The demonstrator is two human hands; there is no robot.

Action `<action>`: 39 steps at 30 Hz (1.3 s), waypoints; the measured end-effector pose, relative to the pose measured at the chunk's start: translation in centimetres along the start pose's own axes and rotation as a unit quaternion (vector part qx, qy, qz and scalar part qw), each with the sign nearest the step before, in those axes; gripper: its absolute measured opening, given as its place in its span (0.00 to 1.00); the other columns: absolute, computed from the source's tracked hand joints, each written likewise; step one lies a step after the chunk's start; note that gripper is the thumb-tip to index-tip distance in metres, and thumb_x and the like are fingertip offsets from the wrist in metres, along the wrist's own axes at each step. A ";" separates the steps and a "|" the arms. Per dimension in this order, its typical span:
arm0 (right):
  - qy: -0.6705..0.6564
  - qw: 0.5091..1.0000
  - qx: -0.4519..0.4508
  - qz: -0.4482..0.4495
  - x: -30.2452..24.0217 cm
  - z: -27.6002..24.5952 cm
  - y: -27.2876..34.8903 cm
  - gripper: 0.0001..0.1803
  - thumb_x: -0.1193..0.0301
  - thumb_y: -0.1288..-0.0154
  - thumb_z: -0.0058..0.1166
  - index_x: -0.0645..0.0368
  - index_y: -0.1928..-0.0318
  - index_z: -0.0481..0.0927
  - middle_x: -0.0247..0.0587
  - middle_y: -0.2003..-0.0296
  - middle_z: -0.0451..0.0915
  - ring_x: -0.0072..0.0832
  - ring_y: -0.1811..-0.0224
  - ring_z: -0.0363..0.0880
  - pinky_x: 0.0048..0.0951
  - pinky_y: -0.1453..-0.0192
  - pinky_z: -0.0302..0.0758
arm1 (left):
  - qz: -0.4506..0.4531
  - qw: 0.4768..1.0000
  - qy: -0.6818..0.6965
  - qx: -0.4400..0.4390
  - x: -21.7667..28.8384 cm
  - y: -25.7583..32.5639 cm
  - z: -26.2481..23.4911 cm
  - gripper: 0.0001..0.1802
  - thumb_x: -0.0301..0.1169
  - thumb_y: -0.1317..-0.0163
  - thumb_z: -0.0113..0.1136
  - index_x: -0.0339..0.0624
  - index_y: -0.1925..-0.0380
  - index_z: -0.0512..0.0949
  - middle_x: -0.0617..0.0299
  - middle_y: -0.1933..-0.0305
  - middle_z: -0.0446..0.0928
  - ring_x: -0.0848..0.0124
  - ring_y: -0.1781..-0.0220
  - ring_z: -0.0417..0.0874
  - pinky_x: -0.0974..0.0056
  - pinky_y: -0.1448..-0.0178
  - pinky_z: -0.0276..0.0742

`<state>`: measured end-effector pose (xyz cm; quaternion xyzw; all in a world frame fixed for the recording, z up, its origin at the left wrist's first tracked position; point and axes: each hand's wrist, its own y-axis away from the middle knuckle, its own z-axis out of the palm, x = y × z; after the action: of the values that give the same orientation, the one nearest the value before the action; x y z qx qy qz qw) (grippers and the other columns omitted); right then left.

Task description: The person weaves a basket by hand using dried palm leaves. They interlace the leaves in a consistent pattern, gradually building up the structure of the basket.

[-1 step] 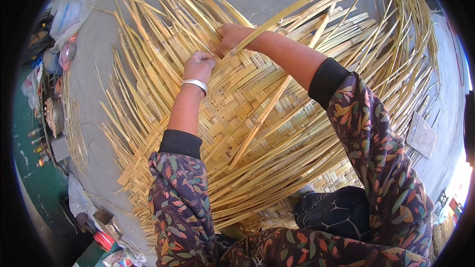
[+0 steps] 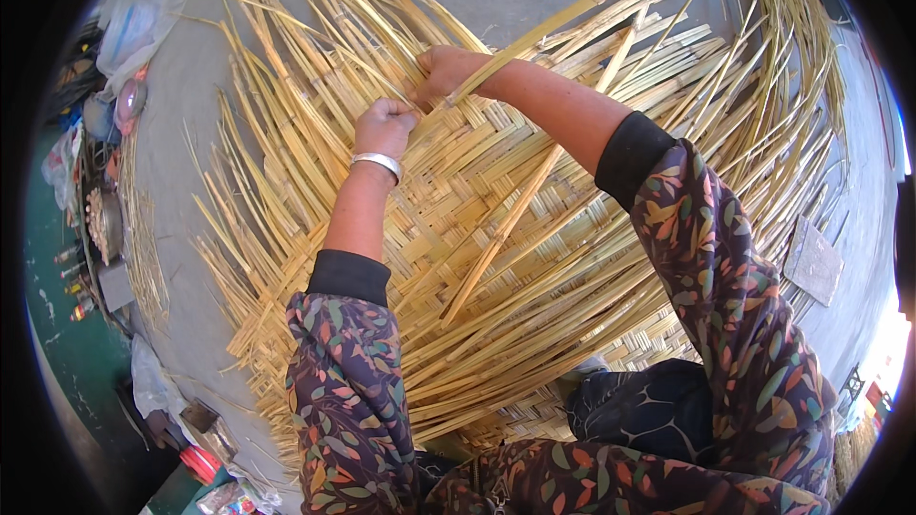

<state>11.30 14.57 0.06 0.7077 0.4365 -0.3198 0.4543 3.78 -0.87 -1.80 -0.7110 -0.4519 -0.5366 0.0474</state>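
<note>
A partly woven mat of yellow split-cane strips (image 2: 458, 200) spreads before me, with long loose ends fanning out on all sides. At its far edge my left hand (image 2: 385, 124), a silver bangle on its wrist, is closed on a cane strip. Just beyond and to the right, my right hand (image 2: 444, 74) is bent down among the strips with curled fingers on the cane; its fingertips are partly hidden. One wide cane strip (image 2: 572, 11) slants from between the hands across my right wrist to the upper right. Another loose strip (image 2: 491, 246) lies over the weave.
A bundle of thin cane strips (image 2: 797, 29) lies at the far right, above a flat grey slab (image 2: 813, 262) on the concrete floor (image 2: 196, 172). Along the left stand plastic bags (image 2: 134, 24), a round container (image 2: 105, 224) and other clutter. My dark-clad knee (image 2: 649, 410) rests by the mat's near edge.
</note>
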 end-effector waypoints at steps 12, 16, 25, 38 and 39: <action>0.192 0.981 0.004 -0.022 -0.9 0.6 1.0 0.26 0.57 0.59 0.65 0.65 0.63 0.79 0.55 0.67 0.80 0.43 0.61 0.80 0.37 0.58 0.74 | -0.042 0.996 0.081 0.003 -0.3 -0.9 0.3 0.05 0.24 0.43 0.55 0.35 0.67 0.77 0.60 0.71 0.78 0.72 0.71 0.79 0.70 0.65 0.75; 0.245 0.969 -0.018 -0.025 -1.2 1.3 0.5 0.27 0.53 0.56 0.64 0.64 0.63 0.80 0.57 0.65 0.80 0.47 0.58 0.79 0.39 0.54 0.74 | -0.050 0.994 0.099 0.009 -0.2 -0.9 0.2 0.07 0.24 0.40 0.51 0.33 0.65 0.77 0.59 0.69 0.78 0.72 0.71 0.79 0.70 0.65 0.75; 0.240 0.971 0.000 0.003 -1.7 1.4 1.4 0.25 0.53 0.51 0.61 0.64 0.63 0.81 0.57 0.65 0.80 0.47 0.58 0.79 0.41 0.52 0.74 | -0.009 0.994 0.110 0.008 0.7 0.9 0.3 0.10 0.22 0.39 0.49 0.31 0.60 0.76 0.58 0.67 0.79 0.72 0.71 0.80 0.70 0.64 0.76; 0.201 0.979 0.026 0.025 -1.2 1.5 1.3 0.22 0.57 0.54 0.62 0.61 0.63 0.82 0.53 0.64 0.81 0.43 0.58 0.80 0.39 0.55 0.75 | -0.027 0.995 0.092 0.032 1.2 0.7 0.5 0.10 0.24 0.41 0.57 0.30 0.60 0.78 0.58 0.69 0.80 0.74 0.71 0.81 0.72 0.65 0.77; 0.196 0.980 0.024 0.023 -1.2 1.5 1.4 0.22 0.57 0.54 0.62 0.61 0.63 0.82 0.53 0.64 0.81 0.43 0.58 0.80 0.38 0.54 0.75 | -0.020 0.997 0.073 0.033 1.2 0.7 0.5 0.10 0.24 0.41 0.57 0.30 0.61 0.78 0.58 0.69 0.80 0.74 0.72 0.81 0.72 0.66 0.77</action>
<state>11.99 12.57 0.99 0.7775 0.4925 -0.1746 0.3498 4.60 -0.29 -0.73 -0.6590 -0.4791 -0.5723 0.0931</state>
